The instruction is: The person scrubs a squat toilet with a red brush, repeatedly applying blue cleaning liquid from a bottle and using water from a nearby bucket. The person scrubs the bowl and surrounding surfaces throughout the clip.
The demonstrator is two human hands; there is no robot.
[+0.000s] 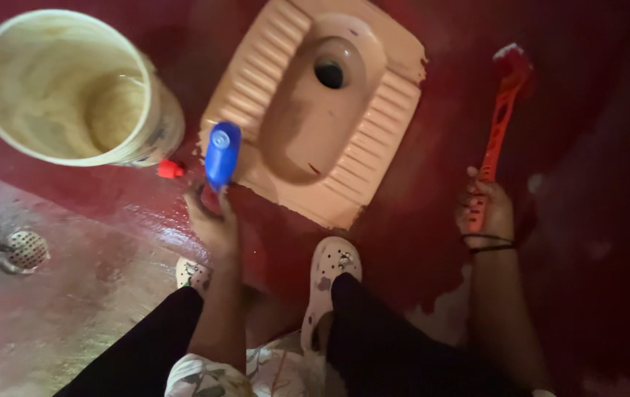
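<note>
Left hand [212, 220] clamped on blue plastic bottle [222, 154], tilted over near edge of peach ceramic squat pan [396, 95]. Right hand [485, 209] grips orange plastic brush handle [500, 121], bristles on red wet floor [418, 242]. Cream bucket [154, 140] stands left of the pan.

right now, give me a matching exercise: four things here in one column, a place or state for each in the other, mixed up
Things:
1. blue bottle
2. orange brush
3. bucket
4. red cap

Places or states:
a. lies on the floor beside the bucket
b. held in the right hand
c. stands at the upper left
d. held in the left hand, over the edge of the squat toilet

Pairs: 1-d, 2-b, 3-c, 4-a
</note>
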